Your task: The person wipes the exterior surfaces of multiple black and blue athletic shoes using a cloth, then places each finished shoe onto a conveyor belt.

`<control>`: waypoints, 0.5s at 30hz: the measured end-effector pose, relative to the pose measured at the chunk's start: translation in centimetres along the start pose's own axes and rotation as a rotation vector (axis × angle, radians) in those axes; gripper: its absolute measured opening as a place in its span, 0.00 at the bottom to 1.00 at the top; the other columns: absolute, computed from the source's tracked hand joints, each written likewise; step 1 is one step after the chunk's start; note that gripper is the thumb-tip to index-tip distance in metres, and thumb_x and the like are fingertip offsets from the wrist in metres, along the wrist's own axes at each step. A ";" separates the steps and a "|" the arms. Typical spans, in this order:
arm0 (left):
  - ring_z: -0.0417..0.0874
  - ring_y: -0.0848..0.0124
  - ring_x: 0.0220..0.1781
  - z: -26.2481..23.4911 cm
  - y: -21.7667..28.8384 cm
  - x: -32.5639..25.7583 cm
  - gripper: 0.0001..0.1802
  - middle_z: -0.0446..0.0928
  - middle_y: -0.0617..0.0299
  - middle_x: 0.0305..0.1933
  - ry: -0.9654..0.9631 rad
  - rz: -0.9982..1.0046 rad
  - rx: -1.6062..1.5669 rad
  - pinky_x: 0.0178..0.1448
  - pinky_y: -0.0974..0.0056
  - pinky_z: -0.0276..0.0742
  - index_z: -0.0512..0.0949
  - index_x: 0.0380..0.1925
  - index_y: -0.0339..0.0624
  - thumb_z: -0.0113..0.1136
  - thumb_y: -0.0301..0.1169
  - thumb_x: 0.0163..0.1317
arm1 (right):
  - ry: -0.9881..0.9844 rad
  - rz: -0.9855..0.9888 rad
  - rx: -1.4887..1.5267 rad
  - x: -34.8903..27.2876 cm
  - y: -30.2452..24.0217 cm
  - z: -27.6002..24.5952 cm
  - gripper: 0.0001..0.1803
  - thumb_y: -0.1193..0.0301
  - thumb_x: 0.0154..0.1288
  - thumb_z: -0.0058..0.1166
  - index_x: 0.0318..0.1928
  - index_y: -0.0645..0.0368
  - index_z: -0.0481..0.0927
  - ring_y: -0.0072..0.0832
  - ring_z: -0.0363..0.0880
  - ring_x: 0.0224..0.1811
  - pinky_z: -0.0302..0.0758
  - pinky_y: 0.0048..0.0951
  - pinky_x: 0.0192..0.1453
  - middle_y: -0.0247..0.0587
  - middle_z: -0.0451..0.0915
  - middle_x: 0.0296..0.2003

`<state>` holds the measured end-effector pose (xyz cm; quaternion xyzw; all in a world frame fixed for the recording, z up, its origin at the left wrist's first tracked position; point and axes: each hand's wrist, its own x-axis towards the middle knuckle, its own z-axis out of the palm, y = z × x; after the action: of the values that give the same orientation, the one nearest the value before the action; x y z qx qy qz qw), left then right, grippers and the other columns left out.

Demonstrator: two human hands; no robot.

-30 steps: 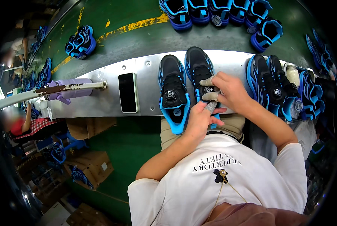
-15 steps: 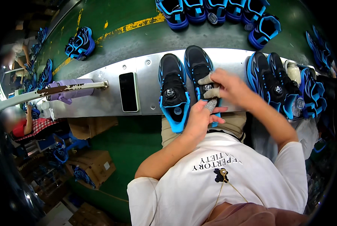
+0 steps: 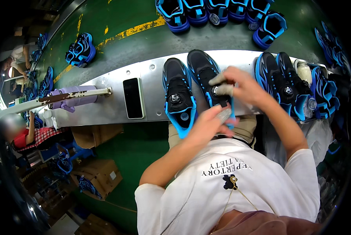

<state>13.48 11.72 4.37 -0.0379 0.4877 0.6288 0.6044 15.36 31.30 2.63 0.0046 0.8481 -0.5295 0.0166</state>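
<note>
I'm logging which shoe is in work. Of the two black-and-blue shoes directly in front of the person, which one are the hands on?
The right shoe of the pair: the right hand and left hand both grip it. The left shoe beside it lies untouched.

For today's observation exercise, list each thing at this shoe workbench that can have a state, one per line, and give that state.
Right shoe of the pair: lying on the bench, both hands on it.
Left shoe of the pair: lying beside it, untouched, heel over the bench edge.
Left hand: at the shoe's heel end.
Right hand: on the shoe's top, two fingers wrapped.
Phone: lying flat, screen dark.
Purple bottle: lying on its side.
</note>
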 end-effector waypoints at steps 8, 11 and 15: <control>0.77 0.75 0.41 -9.4 5.2 -1.9 0.13 0.76 0.64 0.41 0.335 0.622 0.997 0.42 0.71 0.71 0.82 0.42 0.39 0.61 0.20 0.56 | 0.019 -0.065 -0.288 10.2 0.0 2.0 0.22 0.57 0.65 0.58 0.56 0.51 0.79 0.43 0.74 0.50 0.71 0.39 0.55 0.49 0.76 0.43; 0.76 0.64 0.40 -9.7 4.8 -0.9 0.13 0.73 0.58 0.40 0.155 0.760 1.249 0.45 0.65 0.73 0.82 0.39 0.40 0.62 0.22 0.51 | 0.006 -0.160 -0.288 13.2 2.4 6.9 0.24 0.59 0.66 0.57 0.61 0.48 0.74 0.48 0.70 0.54 0.68 0.42 0.60 0.53 0.73 0.47; 0.75 0.62 0.43 -8.4 4.7 -1.7 0.16 0.74 0.58 0.42 0.354 0.798 1.222 0.46 0.62 0.73 0.80 0.42 0.39 0.62 0.21 0.50 | -0.228 -0.033 -0.480 15.1 2.4 9.9 0.33 0.47 0.64 0.54 0.64 0.50 0.71 0.57 0.66 0.58 0.64 0.48 0.66 0.60 0.67 0.58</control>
<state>5.60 5.96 3.75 0.3835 0.8167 0.4017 0.1564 0.60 23.26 -4.37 -0.0731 0.9421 -0.3103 0.1041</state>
